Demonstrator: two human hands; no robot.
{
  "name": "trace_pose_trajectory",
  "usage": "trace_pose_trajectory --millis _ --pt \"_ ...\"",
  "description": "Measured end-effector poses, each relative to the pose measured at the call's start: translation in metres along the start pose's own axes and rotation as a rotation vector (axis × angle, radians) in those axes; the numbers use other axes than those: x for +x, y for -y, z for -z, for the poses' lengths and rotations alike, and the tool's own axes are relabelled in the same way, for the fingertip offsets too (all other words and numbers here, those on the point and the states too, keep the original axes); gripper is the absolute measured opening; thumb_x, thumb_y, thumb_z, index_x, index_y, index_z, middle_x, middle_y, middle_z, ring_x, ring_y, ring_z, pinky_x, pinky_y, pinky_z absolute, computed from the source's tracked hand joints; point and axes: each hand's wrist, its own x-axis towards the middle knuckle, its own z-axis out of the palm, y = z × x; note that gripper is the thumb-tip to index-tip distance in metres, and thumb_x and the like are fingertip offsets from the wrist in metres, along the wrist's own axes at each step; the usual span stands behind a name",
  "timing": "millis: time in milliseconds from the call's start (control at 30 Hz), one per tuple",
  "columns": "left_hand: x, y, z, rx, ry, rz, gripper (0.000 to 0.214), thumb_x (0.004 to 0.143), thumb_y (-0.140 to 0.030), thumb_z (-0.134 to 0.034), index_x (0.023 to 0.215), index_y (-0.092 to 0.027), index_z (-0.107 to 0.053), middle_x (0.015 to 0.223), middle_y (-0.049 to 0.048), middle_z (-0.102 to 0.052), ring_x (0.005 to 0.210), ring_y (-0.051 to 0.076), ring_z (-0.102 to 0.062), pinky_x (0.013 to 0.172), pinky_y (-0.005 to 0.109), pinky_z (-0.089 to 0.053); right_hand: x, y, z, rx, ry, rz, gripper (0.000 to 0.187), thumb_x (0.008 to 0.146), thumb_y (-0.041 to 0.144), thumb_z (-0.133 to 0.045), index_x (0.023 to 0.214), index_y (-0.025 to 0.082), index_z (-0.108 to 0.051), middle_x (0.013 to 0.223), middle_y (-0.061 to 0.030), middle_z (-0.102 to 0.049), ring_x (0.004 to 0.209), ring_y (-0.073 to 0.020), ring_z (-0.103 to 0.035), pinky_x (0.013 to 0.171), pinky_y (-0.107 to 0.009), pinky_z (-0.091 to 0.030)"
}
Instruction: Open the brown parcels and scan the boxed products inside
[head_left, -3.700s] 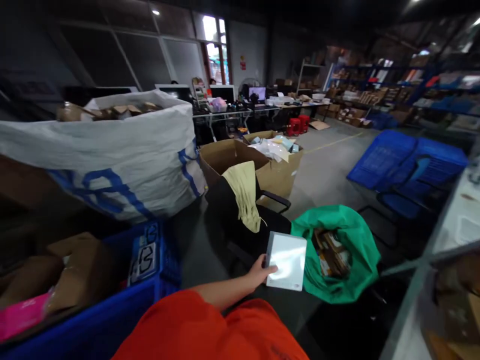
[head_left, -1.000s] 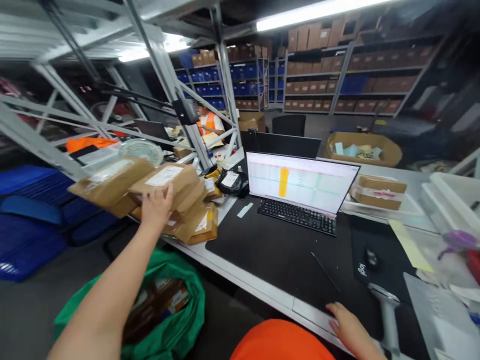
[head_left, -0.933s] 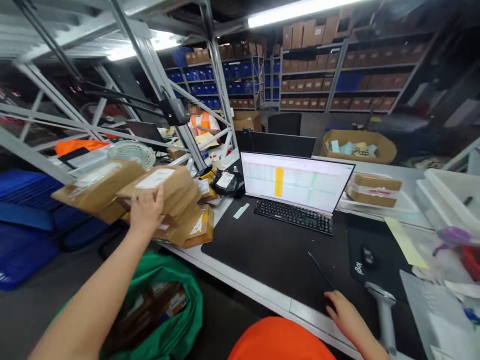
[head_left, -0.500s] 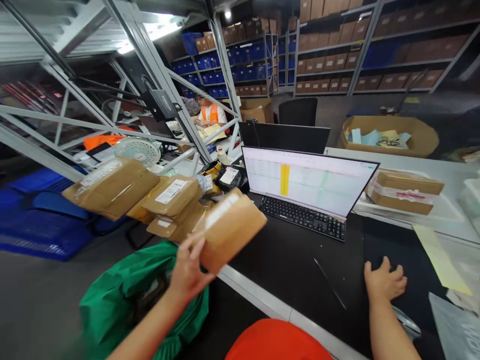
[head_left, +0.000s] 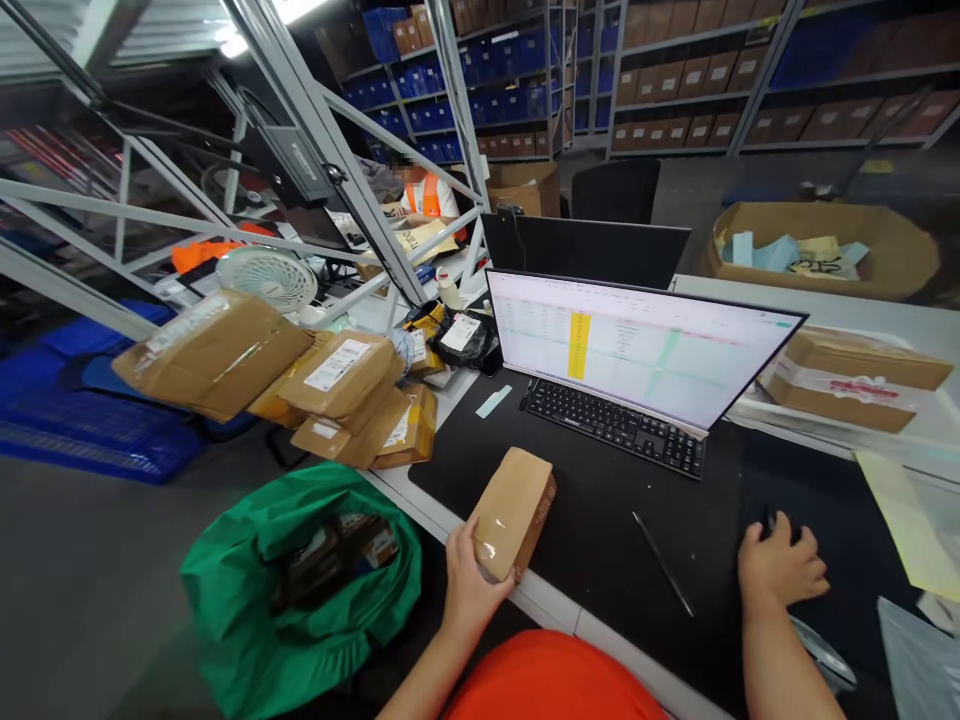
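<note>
My left hand (head_left: 474,580) grips the near end of a small brown cardboard box (head_left: 511,505), fingers on one side and thumb on the other. The box is at the front edge of the black desk mat (head_left: 585,560), its plain taped face up. My right hand (head_left: 782,565) is curled over a black computer mouse (head_left: 772,519), mostly hidden under the fingers. A pen (head_left: 664,563) lies on the mat between my hands. Behind it are the keyboard (head_left: 611,425) and a lit monitor (head_left: 630,350) with a table of rows.
Stacked parcels (head_left: 341,375) stand at the desk's left. Below them an opened green sack (head_left: 225,590) contains several packages. A grey device (head_left: 825,655) lies by my right forearm. At the right are a taped box (head_left: 847,380) and yellow paper (head_left: 907,520). A co-worker (head_left: 429,195) sits beyond the metal frame.
My left hand has brought the box right, from over the sack to the mat's front edge, and turned it so the white label no longer shows. My right hand stays at the mouse.
</note>
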Motion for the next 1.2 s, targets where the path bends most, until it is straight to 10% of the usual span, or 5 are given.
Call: trace_pose_trajectory --millis 333,767,1033,1200 --pt "-0.006 0.006 0.012 0.068 0.167 0.023 0.089 0.074 -0.040 -0.073 0.151 -0.019 -0.033 0.158 0.0207 -0.020 0.149 0.042 -0.027 0.119 0.060 -0.031 -0.002 -0.006 -0.009 -0.008 -0.045 0.052 0.047 0.087 0.042 -0.055 0.132 0.029 -0.062 0.141 -0.0165 -0.054 0.114 -0.0422 -0.052 0.085 -0.058 -0.039" --pt "0.010 -0.004 0.016 0.141 0.224 0.008 0.094 0.068 -0.046 -0.077 0.149 -0.020 -0.038 0.159 0.0208 -0.023 0.145 0.043 -0.033 0.116 0.059 -0.036 0.002 0.004 -0.001 -0.024 -0.036 0.039 0.057 0.086 0.043 -0.059 0.139 0.023 -0.053 0.143 -0.0231 -0.046 0.121 -0.0443 -0.049 0.092 -0.063 -0.039" --pt "0.024 -0.025 0.017 0.169 0.169 -0.036 0.093 0.068 -0.038 -0.074 0.150 -0.017 -0.034 0.131 0.0155 -0.048 0.128 0.037 -0.050 0.110 0.054 -0.044 -0.040 0.042 0.105 -0.060 0.058 0.429 0.055 0.090 0.033 -0.054 0.141 0.016 -0.046 0.145 -0.0214 -0.047 0.140 -0.0371 -0.038 0.114 -0.060 -0.022" --pt "0.026 -0.040 0.007 0.107 0.073 -0.112 0.097 0.069 -0.038 -0.076 0.152 -0.017 -0.029 0.134 0.0157 -0.047 0.130 0.036 -0.047 0.112 0.052 -0.044 -0.064 -0.020 0.160 -0.101 0.137 -0.102 0.085 0.079 0.054 -0.063 0.145 0.006 -0.040 0.140 -0.0337 -0.048 0.133 -0.0486 -0.043 0.105 -0.065 -0.035"
